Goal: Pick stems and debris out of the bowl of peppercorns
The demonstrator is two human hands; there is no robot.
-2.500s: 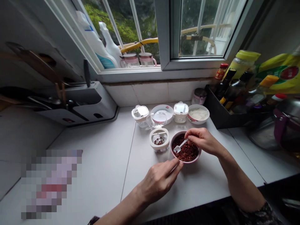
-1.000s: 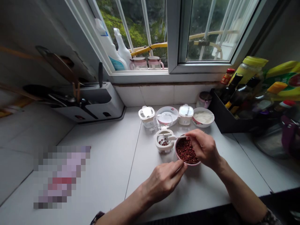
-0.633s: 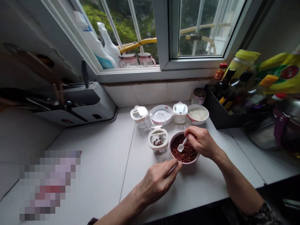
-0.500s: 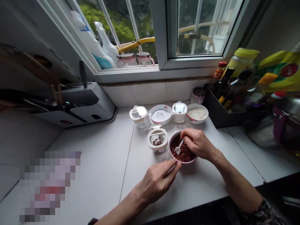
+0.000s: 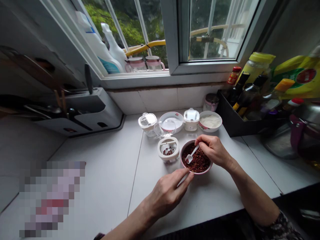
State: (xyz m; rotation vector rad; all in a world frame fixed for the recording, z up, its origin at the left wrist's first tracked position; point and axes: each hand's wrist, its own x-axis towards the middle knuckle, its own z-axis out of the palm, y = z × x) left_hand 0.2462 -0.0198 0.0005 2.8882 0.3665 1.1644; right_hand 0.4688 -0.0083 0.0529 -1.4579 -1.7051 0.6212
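My right hand [image 5: 212,148] pinches the handle of a small white spoon [image 5: 189,158]; a few dark red bits lie in its scoop. The spoon is over a bowl [image 5: 196,173] with a pink rim, filled with dark red Sichuan peppercorns [image 5: 200,161]. My left hand [image 5: 172,191] grips the bowl's near left rim between fingertips and thumb. Just left of the bowl stands a clear seasoning jar [image 5: 168,150] with a white collar and its transparent lid [image 5: 165,128] raised. Some peppercorns lie at its bottom.
Behind are two lidded jars [image 5: 147,123], [image 5: 191,119], a bowl of white grains [image 5: 171,124] and a bowl of white powder [image 5: 210,122]. A black box of bottles [image 5: 240,121] stands right, a grey utensil holder [image 5: 100,106] left. The near counter edge [image 5: 215,218] runs below my hands.
My right hand has lifted slightly and moved a little right, tilting the spoon up out of the peppercorns. My left hand stays at the bowl's rim.
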